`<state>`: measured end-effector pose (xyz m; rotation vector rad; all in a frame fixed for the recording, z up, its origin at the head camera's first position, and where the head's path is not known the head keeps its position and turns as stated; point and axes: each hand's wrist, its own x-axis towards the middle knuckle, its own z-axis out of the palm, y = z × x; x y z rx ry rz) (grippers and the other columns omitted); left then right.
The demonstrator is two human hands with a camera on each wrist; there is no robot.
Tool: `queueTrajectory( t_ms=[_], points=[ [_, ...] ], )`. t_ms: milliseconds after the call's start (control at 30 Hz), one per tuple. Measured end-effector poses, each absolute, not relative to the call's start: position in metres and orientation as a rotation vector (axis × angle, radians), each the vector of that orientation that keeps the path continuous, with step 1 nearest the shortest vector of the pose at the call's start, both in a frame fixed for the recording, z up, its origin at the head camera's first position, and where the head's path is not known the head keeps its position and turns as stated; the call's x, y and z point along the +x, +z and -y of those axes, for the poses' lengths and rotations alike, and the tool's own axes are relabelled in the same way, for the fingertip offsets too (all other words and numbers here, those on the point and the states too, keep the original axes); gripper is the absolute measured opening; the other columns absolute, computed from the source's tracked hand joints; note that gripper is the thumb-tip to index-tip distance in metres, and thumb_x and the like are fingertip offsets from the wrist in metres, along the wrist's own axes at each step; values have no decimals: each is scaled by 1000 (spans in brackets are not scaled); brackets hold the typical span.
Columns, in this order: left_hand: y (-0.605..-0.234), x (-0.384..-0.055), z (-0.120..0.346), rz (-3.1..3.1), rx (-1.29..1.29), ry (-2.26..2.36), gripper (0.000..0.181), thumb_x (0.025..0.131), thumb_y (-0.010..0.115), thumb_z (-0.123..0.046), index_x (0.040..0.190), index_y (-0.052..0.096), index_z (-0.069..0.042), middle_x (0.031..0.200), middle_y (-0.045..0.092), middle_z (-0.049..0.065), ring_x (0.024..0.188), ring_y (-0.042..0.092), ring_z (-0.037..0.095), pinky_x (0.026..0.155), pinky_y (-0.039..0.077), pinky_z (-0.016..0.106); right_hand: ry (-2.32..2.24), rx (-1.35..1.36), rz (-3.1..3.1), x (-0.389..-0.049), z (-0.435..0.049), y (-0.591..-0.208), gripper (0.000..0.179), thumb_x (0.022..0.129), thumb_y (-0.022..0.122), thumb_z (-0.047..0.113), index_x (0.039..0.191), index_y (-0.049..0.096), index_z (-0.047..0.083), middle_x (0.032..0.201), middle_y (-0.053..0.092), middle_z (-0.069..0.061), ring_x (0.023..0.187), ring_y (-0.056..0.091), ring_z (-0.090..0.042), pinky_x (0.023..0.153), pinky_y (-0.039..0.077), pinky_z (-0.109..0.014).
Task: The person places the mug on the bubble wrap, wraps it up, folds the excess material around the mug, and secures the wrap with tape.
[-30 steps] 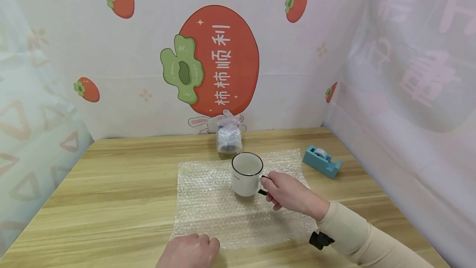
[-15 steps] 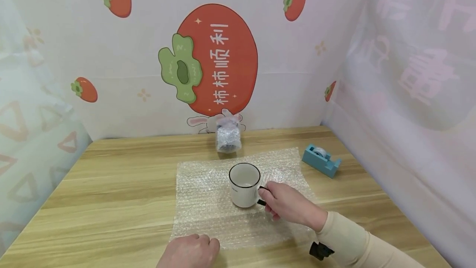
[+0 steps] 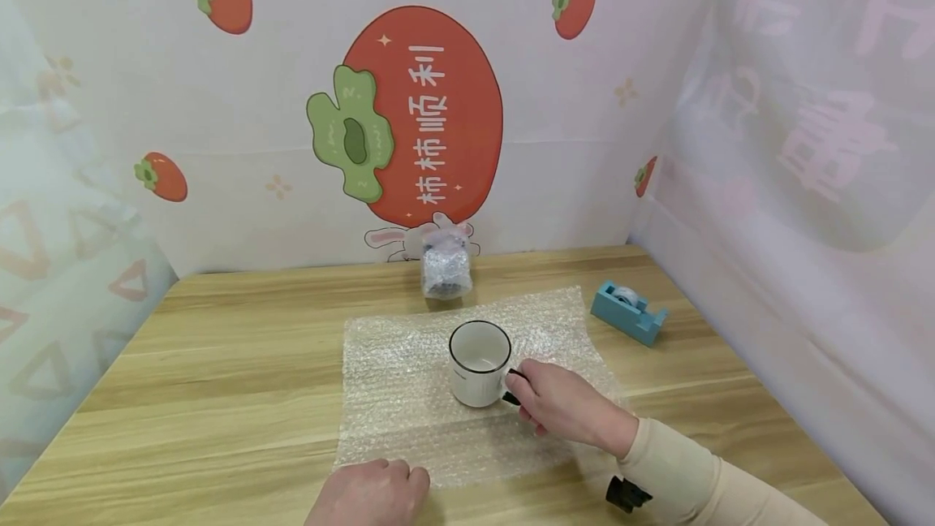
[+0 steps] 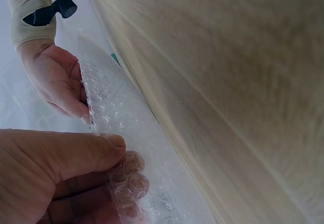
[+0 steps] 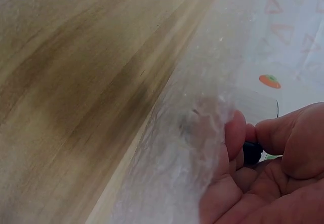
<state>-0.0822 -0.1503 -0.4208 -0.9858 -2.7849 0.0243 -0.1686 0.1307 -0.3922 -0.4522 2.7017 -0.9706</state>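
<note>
A white enamel-style mug [image 3: 478, 364] with a black rim sits upright over the middle of the bubble wrap sheet [image 3: 402, 372], its mouth facing up. My right hand [image 3: 562, 404] grips its black-edged handle [image 3: 511, 398] from the right; in the right wrist view that hand [image 5: 283, 168] has thumb and fingers curled round the handle, partly behind the wrap. At the sheet's near left corner, my left hand [image 3: 372, 493] pinches the wrap's edge. The left wrist view shows the left thumb [image 4: 96, 153] over the bubbles [image 4: 132, 183], with the fingers beneath.
Behind the sheet stands a bundle in bubble wrap [image 3: 446, 266], close to the printed back cloth [image 3: 270, 104]. A blue tape dispenser [image 3: 628, 313] is on the wooden table [image 3: 219, 372] at the sheet's far right. Cloth also hangs on both sides.
My right hand has brought the mug nearer and lower onto the sheet; over the last half second it has hardly moved. My left hand stays at the wrap's edge.
</note>
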Motion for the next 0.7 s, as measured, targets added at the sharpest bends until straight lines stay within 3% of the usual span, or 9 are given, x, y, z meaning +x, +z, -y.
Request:
queueTrajectory(
  t_ms=[367, 700],
  points=[
    [-422, -85, 162, 2825, -981, 34, 67, 80, 63, -80, 78, 57, -14, 65, 49, -5, 55, 49, 11, 48, 39, 28, -944, -466, -2700, -170, -131, -390, 33, 110, 45, 33, 85, 55, 14, 70, 62, 2, 51, 62, -16, 62, 50, -31],
    [-423, -85, 184, 3005, -770, 29, 76, 71, 63, -88, 86, 58, -13, 73, 53, -4, 60, 54, 17, 49, 44, 33, -944, -471, -2703, -170, -132, -392, 34, 110, 45, 35, 85, 55, 15, 70, 62, 3, 51, 61, -15, 62, 50, -32]
  ],
)
